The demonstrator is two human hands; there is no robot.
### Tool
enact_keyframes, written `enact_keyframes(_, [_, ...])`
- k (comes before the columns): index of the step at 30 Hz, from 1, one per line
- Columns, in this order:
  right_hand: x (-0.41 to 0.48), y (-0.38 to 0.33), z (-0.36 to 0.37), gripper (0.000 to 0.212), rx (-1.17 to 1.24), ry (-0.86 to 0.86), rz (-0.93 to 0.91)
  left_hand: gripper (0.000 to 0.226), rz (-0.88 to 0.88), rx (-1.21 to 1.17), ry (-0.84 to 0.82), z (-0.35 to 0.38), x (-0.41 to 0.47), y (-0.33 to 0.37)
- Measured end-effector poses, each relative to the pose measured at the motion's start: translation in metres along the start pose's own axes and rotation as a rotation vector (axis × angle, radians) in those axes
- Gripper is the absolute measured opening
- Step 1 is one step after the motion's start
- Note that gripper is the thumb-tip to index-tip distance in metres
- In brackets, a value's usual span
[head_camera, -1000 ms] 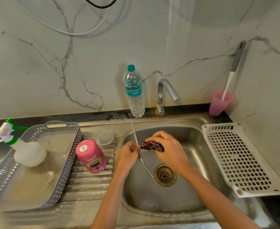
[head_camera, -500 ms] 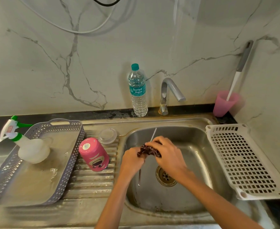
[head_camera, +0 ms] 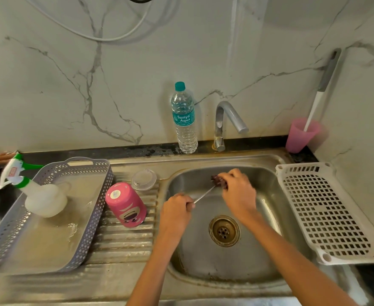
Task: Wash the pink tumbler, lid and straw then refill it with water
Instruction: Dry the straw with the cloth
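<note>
Hands both over sink basin (head_camera: pixel 237 261): gripping straw (head_camera: pixel 203 195) by near end in curled left hand (head_camera: pixel 177 209), pinching dark scrubber (head_camera: pixel 217 180) around its far end in curled right hand (head_camera: pixel 238 192), straw running diagonally between them. Noting pink tumbler (head_camera: pixel 126 205) upside down on ribbed drainboard (head_camera: pixel 124 244) left of basin, clear lid (head_camera: pixel 143 180) flat just behind it, both apart from hands. Noting water bottle (head_camera: pixel 184 120) upright beside tap (head_camera: pixel 220 129) at back wall, spray bottle (head_camera: pixel 44 199) in grey tray (head_camera: pixel 97 208) far left, white rack (head_camera: pixel 327 213) right of basin.

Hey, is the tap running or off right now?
Off. No stream of water leaves the spout of the tap above the sink.
</note>
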State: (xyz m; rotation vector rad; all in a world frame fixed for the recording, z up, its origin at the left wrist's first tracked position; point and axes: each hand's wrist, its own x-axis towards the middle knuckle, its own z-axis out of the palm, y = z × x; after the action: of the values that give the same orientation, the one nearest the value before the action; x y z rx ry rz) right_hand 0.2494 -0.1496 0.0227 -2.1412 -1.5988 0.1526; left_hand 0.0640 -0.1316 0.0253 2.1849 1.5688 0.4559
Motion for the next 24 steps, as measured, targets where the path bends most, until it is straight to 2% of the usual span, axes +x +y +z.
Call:
enact_keyframes(3, [0.018, 0.020, -0.004, 0.038, 0.017, -0.047, 0.145, 0.014, -0.009, -0.009, 0.094, -0.014, 0.011, -0.001])
enact_keyframes(8, [0.005, 0.027, 0.006, 0.038, 0.067, -0.124, 0.100, 0.013, -0.005, 0.075, 0.324, -0.044, 0.086, -0.003])
enact_keyframes(10, [-0.003, 0.030, 0.013, 0.037, 0.093, -0.154, 0.104, 0.015, -0.035, 0.149, 0.345, -0.052, 0.118, -0.011])
enact_keyframes(14, [-0.017, 0.033, 0.021, 0.038, 0.139, -0.189, 0.133, 0.019, -0.161, 0.336, 0.206, -0.057, 0.164, -0.037])
enact_keyframes(18, [-0.024, 0.035, 0.025, 0.039, 0.201, -0.211, 0.162, 0.023, -0.291, 0.394, 0.035, -0.045, 0.181, -0.060])
enact_keyframes(24, [-0.022, 0.040, 0.030, 0.039, 0.266, -0.193, 0.195, 0.026, -0.344, 0.486, -0.056, -0.032, 0.191, -0.079])
